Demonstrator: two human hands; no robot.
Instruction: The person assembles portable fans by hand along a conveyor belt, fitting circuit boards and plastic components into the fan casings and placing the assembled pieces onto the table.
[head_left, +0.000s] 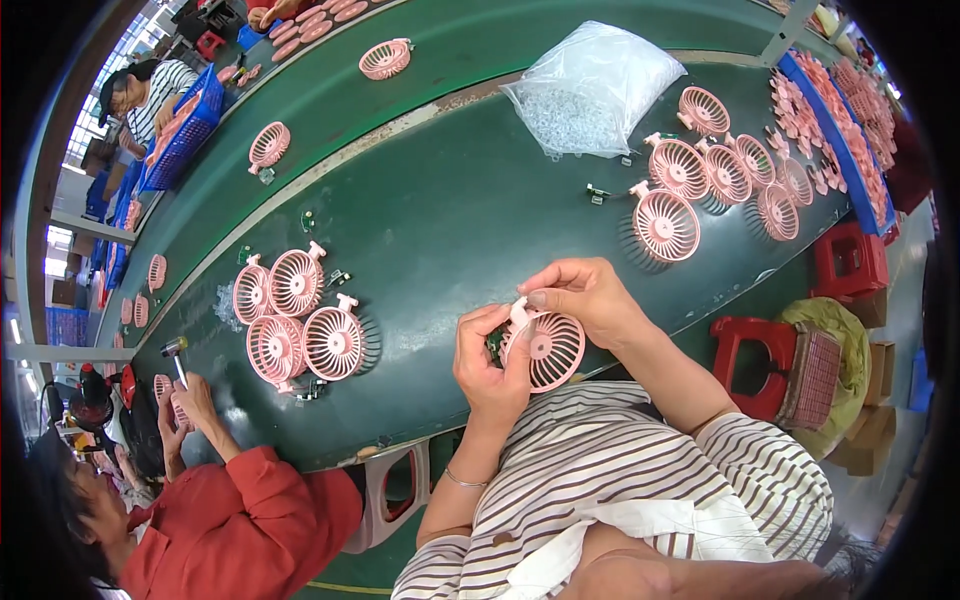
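Note:
Both my hands hold one round pink fan grille (pixel 552 350) just above the near edge of the dark green table (pixel 450 210). My left hand (pixel 488 368) grips its left rim, and a small green part (pixel 494 345) shows between the fingers. My right hand (pixel 588 296) pinches the white tab at the grille's top. My striped shirt fills the lower middle of the view.
Several pink grilles lie grouped at the left (pixel 295 322) and at the right (pixel 700 185). A clear bag of small parts (pixel 590 88) sits at the back. A blue tray of pink pieces (pixel 838 130), red stools (pixel 848 262) and a co-worker's red sleeve (pixel 235 505) surround me.

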